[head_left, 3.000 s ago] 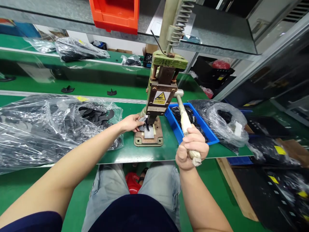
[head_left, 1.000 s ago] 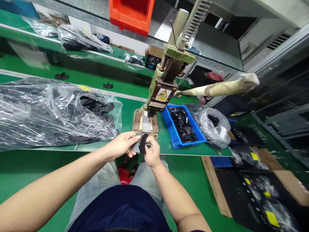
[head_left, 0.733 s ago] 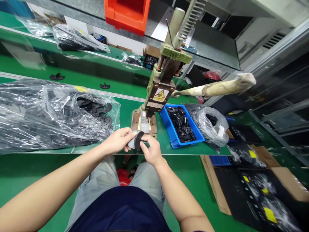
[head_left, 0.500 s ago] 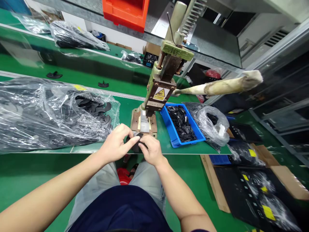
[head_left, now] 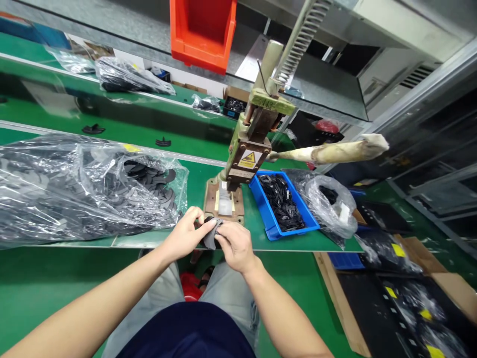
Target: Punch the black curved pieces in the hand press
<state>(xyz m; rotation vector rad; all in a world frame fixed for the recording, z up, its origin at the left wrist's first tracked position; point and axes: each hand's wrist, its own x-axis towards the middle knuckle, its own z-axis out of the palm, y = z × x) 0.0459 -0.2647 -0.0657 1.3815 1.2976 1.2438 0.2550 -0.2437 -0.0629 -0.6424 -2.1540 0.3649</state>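
You have the long green table (head_left: 196,194) in front of you, with a gray shelf (head_left: 119,35) above its far side. On the table's left lies a big clear plastic bag (head_left: 70,194) full of gray curved pieces, its mouth towards the middle. Next comes the green press (head_left: 244,154), standing near the middle, its wrapped handle (head_left: 331,151) sticking out to your right, well apart from your hands. Just right of the press base sits a blue bin (head_left: 274,231) heaped with thin black parts (head_left: 283,204); an orange bin (head_left: 219,62) is up at the shelf edge. Your left hand (head_left: 187,232) and right hand (head_left: 235,243) are near each other over the table's front edge, before the press base. Both are nearly closed, thumbs and bent fingers pinching dark curved pieces (head_left: 211,237) between them; you cannot tell exactly how many. Two small black parts lie on the green strip behind: one (head_left: 93,129) behind the bag, the other (head_left: 163,142) nearer the press.
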